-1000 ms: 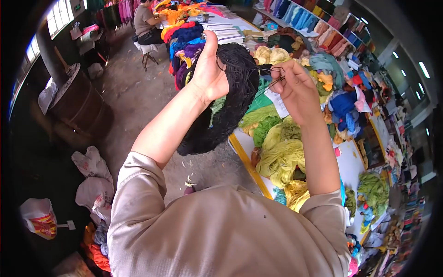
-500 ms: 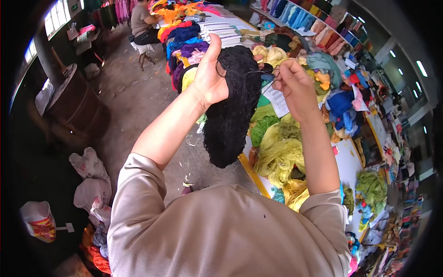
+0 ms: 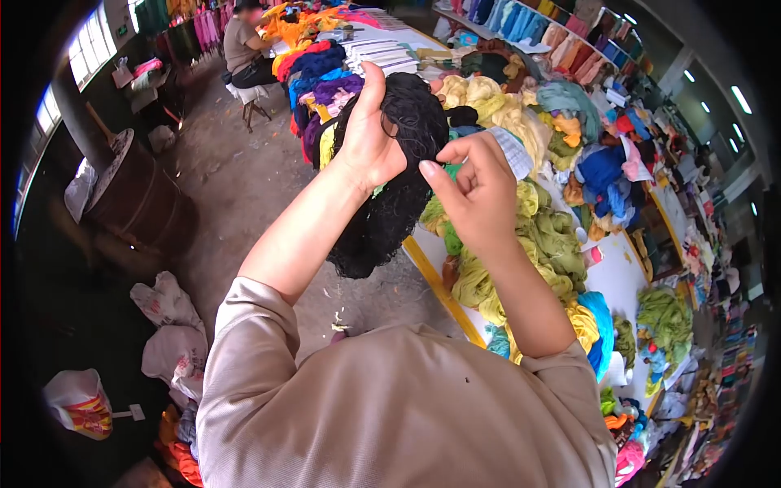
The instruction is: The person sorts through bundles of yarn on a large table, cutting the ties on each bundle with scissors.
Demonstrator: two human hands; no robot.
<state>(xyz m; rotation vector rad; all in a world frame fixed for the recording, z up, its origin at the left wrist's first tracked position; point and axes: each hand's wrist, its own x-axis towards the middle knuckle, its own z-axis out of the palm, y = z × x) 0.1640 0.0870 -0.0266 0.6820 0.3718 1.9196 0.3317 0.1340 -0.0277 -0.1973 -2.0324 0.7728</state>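
Note:
A skein of black yarn [image 3: 378, 215] hangs draped over my left hand [image 3: 370, 146] in the head view, its lower end dangling above the floor. The left thumb points up, while the fingers are hidden behind the yarn. My right hand [image 3: 480, 191] is at the skein's right edge, thumb and index fingertips close together against the black strands. Whatever lies between those fingertips is too fine to make out. Beyond the right hand, a printed paper sheet [image 3: 511, 152] lies on the yarn piles.
A long table with a yellow edge [image 3: 443, 289] carries heaps of green yarn [image 3: 553, 244] and cream yarn [image 3: 508, 110]. A rusty drum [image 3: 142, 195] stands at left, plastic bags [image 3: 175, 354] below it. Another person [image 3: 244, 45] sits at the table's far end.
My right hand has come left and down to the skein; the strand stretched between the hands no longer shows. The skein's lower end has swung left, and the view has shifted slightly.

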